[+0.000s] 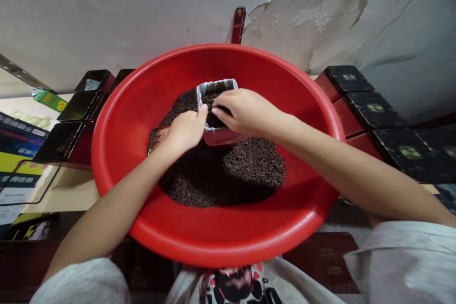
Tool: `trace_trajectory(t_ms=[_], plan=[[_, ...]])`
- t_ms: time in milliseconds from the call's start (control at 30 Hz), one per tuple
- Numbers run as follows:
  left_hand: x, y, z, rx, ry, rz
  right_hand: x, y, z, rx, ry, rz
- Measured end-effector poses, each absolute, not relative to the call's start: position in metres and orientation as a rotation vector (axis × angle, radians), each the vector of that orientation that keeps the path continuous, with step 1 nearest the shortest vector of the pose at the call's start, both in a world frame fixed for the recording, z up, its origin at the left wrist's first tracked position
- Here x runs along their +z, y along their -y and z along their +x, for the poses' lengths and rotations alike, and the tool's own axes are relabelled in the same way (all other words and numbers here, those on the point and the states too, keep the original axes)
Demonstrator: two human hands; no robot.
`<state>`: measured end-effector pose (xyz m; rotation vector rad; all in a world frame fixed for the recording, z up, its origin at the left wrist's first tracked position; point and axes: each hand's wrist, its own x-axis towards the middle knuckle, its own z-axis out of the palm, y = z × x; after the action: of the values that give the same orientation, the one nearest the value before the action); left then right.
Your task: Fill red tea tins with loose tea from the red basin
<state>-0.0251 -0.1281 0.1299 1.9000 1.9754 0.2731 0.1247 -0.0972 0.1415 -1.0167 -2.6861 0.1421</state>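
I have the red tin (224, 138) standing in the wide red plastic basin (228, 248), its mouth up and a clear plastic liner (215, 84) folded out over the rim. My left hand (188, 129) grips the tin's near left corner, thumb over the liner's edge, the other fingers mostly hidden from me. My right hand (239, 110) is curled at the mouth from the other side, fingertips dipping inside; I cannot tell whether they pinch the liner or the contents. Dark dried leaves (254, 164), probably tea, lie inside the liner and in heaps around the tin. As I judge it, this tin is lined and at least partly filled, but its liner is unfolded and no lid is on it. Plenty of loose leaf remains in the basin. Lidded tins (375, 108) stand in a row to the right; dark-topped tins (76, 106) stand on the pale desk (76, 194) to the left, and I cannot make out whether those are filled.
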Motion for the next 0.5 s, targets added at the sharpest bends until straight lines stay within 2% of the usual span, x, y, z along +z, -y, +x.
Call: trace_trajectory(t_ms=[100, 267, 400, 500], plan=[[0.129, 0.128, -0.025, 0.287, -1.971, 1.919, 0.139, 0.095, 0.127, 0.118, 2.683, -0.933], [0.127, 0.127, -0.028, 0.293, -1.944, 1.919, 0.144, 0.097, 0.131, 0.292, 2.558, -0.854], [0.122, 0.120, -0.037, 0.372, -1.785, 1.783, 0.125, 0.068, 0.149, 0.272, 2.017, -1.253], [0.118, 0.115, -0.041, 0.412, -1.610, 1.638, 0.080, 0.030, 0.171, 0.377, 1.981, -1.715]])
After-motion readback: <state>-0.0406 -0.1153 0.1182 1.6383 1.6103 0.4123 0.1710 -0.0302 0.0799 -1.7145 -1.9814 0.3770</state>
